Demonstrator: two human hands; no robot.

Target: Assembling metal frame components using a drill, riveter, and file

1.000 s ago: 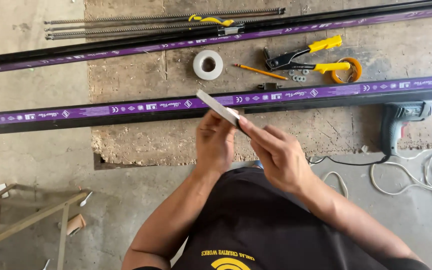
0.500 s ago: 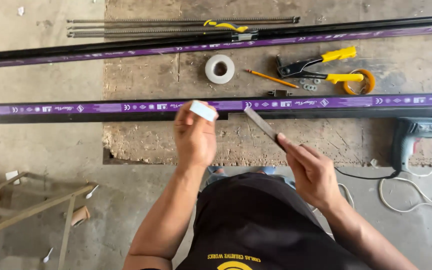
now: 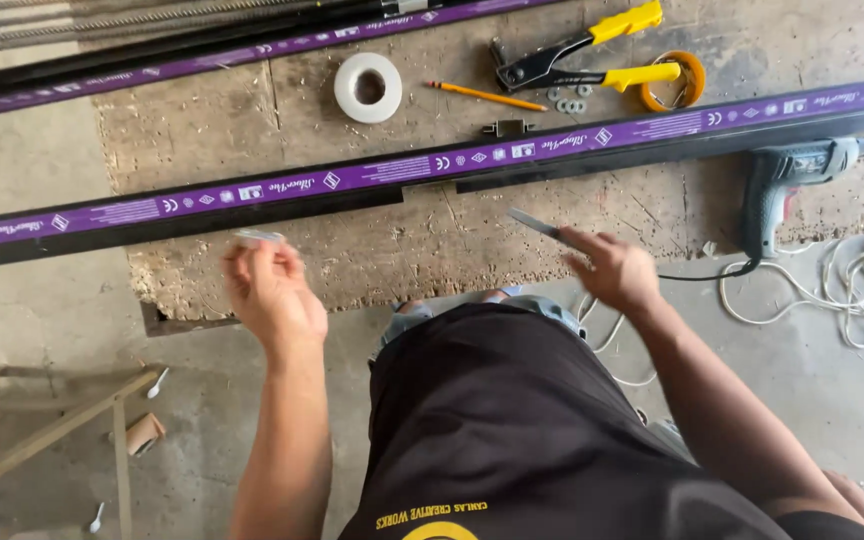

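Observation:
My left hand (image 3: 270,292) is raised over the near edge of the worn wooden board (image 3: 402,250), pinching a small pale strip (image 3: 258,238) between its fingertips. My right hand (image 3: 614,270) is off to the right and grips a thin flat grey strip (image 3: 534,224) that points up and to the left. A long black profile with purple film (image 3: 352,180) lies across the board just beyond both hands. Neither hand touches it.
A white tape roll (image 3: 368,87), a pencil (image 3: 487,96), yellow-handled pliers (image 3: 582,55), an orange tape roll (image 3: 674,82) and small washers (image 3: 570,100) lie beyond the profile. A drill (image 3: 802,175) and pale cable (image 3: 852,285) are right. A second profile (image 3: 202,60) lies farther back.
My hands have moved apart: the left went left and down with the small pale strip, the right went right with the grey strip. The view has shifted.

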